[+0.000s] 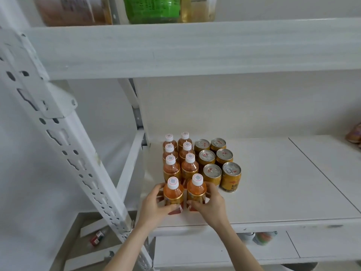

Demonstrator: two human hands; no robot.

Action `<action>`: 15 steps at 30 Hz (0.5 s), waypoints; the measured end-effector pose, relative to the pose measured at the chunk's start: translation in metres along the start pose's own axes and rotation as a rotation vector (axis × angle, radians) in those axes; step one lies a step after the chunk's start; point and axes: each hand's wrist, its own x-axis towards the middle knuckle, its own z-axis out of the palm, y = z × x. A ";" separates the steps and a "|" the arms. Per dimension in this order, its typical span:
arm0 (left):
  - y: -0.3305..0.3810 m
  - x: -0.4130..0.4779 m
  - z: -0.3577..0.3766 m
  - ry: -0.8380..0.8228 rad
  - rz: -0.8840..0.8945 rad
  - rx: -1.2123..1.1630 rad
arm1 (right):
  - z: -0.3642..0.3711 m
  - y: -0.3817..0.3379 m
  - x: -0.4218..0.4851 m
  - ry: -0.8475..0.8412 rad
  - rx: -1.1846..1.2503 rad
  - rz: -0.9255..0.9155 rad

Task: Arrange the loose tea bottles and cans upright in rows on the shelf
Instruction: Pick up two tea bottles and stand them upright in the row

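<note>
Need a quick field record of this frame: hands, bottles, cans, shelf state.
left hand: wrapped around front-left bottle
right hand: wrapped around front-right bottle
bottles: eight, upright, two columns of four, white caps
cans: six, upright, two columns of three, right of the bottles
shelf: white, bare to the right of the cans
upper shelf: larger bottles on it, blurred

White shelf (273, 182): 8 bottles (189, 169), 6 cans (224, 156)
</note>
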 end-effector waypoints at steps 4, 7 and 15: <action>-0.007 0.010 -0.005 -0.004 -0.037 -0.017 | 0.006 -0.002 0.009 -0.016 0.008 -0.003; -0.008 0.017 -0.006 -0.010 -0.046 -0.014 | 0.005 0.002 0.014 -0.022 0.009 0.001; -0.014 0.028 -0.001 -0.001 -0.100 -0.007 | 0.009 0.009 0.016 0.023 0.044 0.035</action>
